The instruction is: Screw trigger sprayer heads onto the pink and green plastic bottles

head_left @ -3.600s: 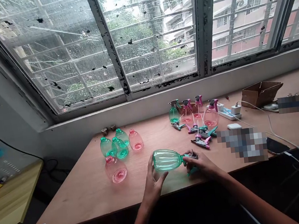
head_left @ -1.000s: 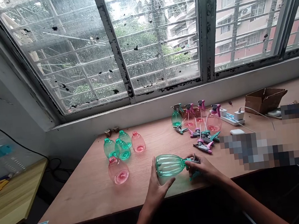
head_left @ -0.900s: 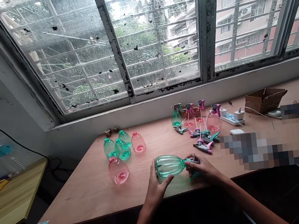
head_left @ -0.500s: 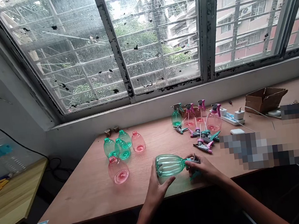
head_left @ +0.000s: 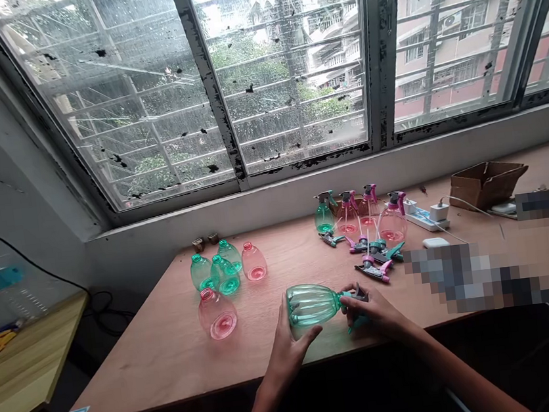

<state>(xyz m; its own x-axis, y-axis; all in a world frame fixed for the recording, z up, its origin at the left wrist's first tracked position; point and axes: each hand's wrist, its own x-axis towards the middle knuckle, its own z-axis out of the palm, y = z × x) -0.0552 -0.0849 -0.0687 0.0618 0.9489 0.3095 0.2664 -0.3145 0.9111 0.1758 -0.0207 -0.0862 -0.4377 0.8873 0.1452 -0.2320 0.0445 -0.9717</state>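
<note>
A green translucent bottle [head_left: 313,303] lies on its side just above the wooden table [head_left: 162,351], held between both hands. My left hand [head_left: 287,349] cups its base, with fingers curled round it. My right hand [head_left: 373,308] is closed on the green spray head [head_left: 352,298] at the bottle's neck. To the left stand several empty bottles, green ones [head_left: 213,272] and pink ones [head_left: 216,315]. Behind my right hand lie loose spray heads [head_left: 374,261].
Several assembled spray bottles [head_left: 362,212] stand near the window sill. A power strip [head_left: 424,215], cables and a cardboard box [head_left: 487,182] sit at the right. Blurred patches cover items on the right of the table. A lower yellow table [head_left: 20,367] stands at far left.
Since the earliest frame the view has shifted slightly. The bottle stays sideways in both hands, and my left fingers shift a little on its base.
</note>
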